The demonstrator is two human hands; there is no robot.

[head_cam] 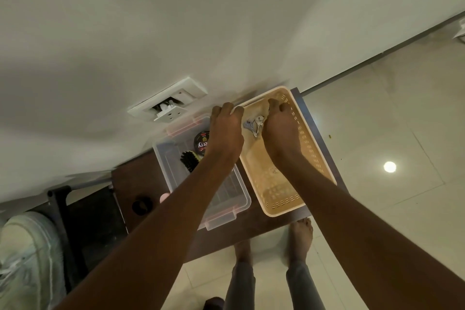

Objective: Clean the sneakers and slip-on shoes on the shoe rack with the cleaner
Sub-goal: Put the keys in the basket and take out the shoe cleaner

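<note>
- Left hand (226,128): fingers curled over far-left rim of beige basket (314,148).
- Right hand (279,128): inside basket beside small grey items (254,124) (grip unclear).
- Polish tin (201,145) and brush (190,160) in clear box (226,206) on worktop (130,184); pale sneaker (25,259) near left.

The left hand (226,128) curls over the far rim of the beige basket (281,205), its fingertips out of sight behind the rim. The right hand (280,128) reaches inside the basket; what its fingers do there is hidden by the hand's back. A small grey-white object (254,124) between the hands is too blurred to name. The left forearm covers most of the clear plastic box (226,214) and part of a round tin (201,145) and a black brush (188,160). A pale sneaker (22,259) is cut off by the left edge.
</note>
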